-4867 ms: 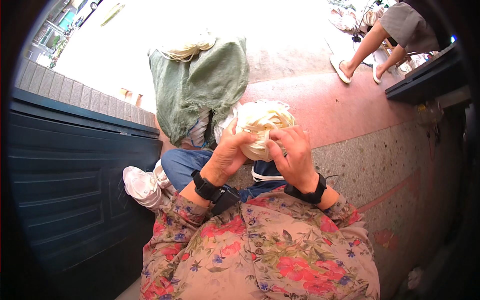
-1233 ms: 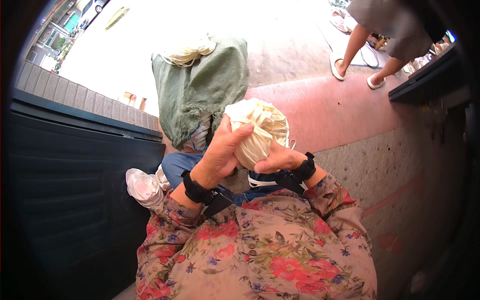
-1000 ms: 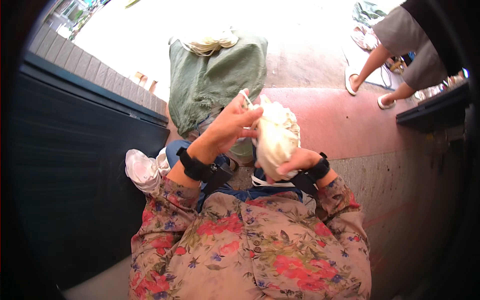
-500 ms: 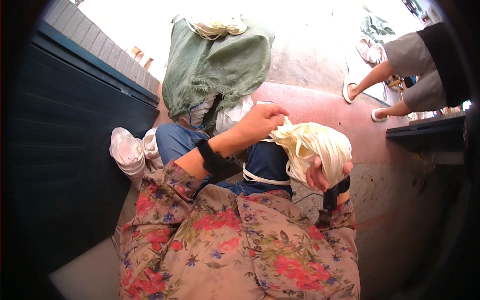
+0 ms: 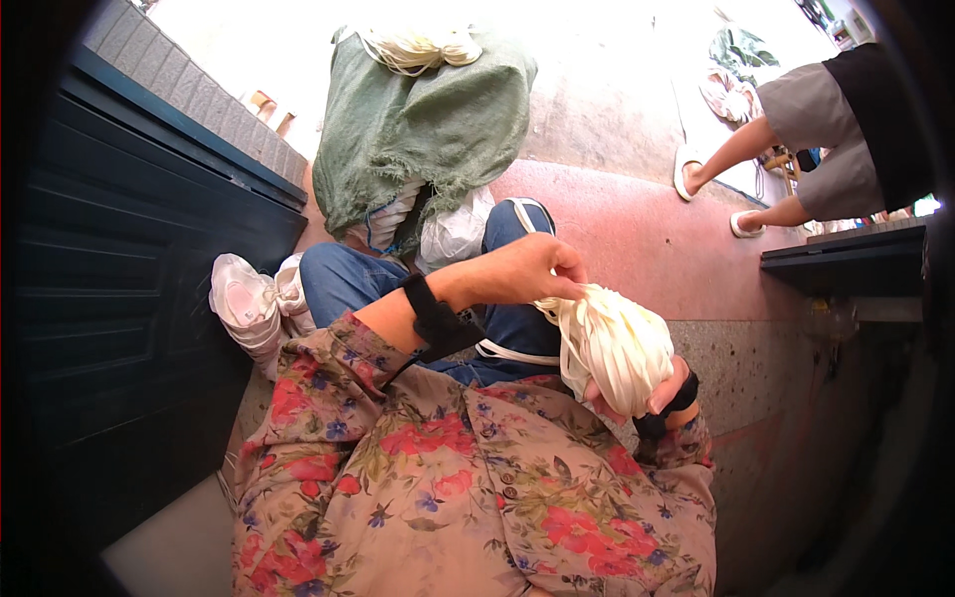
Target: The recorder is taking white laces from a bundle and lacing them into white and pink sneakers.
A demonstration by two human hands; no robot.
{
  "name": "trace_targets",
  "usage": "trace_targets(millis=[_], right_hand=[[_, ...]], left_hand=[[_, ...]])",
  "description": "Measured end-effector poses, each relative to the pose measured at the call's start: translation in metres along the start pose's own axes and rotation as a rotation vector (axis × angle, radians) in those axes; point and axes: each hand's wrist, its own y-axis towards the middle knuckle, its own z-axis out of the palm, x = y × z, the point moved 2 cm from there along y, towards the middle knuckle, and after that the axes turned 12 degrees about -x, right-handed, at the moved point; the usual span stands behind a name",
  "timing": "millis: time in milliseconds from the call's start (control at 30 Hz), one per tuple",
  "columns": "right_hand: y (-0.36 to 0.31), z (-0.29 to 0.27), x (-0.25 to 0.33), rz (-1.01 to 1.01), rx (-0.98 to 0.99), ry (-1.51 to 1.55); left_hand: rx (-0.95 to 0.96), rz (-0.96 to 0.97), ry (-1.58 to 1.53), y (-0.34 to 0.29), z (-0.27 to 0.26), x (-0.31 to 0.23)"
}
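A thick bundle of cream flat cord [image 5: 619, 343] is held over my right thigh. My left hand [image 5: 537, 269] is closed in a pinch at the bundle's upper left end. Beneath and to the right of it, my right hand [image 5: 674, 388] is wrapped round the bundle's lower part, its palm mostly hidden by the strands. A loose length of white cord [image 5: 517, 353] crosses my jeans [image 5: 348, 284] just left of the bundle.
Ahead stands a green woven sack [image 5: 428, 129] with another cream cord bundle [image 5: 423, 52] on top and a white plastic bag [image 5: 458, 231] at its base. A dark blue door [image 5: 149, 289] is on my left. A person in grey shorts [image 5: 811, 104] stands at the right.
The bundle has tipped more upright and shifted slightly left and down with my right hand. My left hand has moved a little right and lower, still pinching the bundle's end.
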Motion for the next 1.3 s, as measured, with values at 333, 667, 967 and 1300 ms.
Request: trace_targets(millis=[333, 667, 967, 1300], right_hand=[[0.003, -0.007, -0.017, 0.296, -0.102, -0.129], [-0.020, -0.027, -0.009, 0.018, 0.012, 0.174], [-0.066, -0.065, 0.013, -0.687, 0.166, 0.208], [-0.146, -0.025, 0.103, -1.284, 0.101, 0.035]], left_hand=[[-0.521, 0.098, -0.148, 0.000, -0.042, -0.022], [-1.586, -0.145, -0.148, -0.122, -0.257, 0.036], [-2.160, -0.410, -0.061, -0.338, -0.390, 0.071], [-1.173, -0.341, -0.530, -0.227, -0.306, 0.007]])
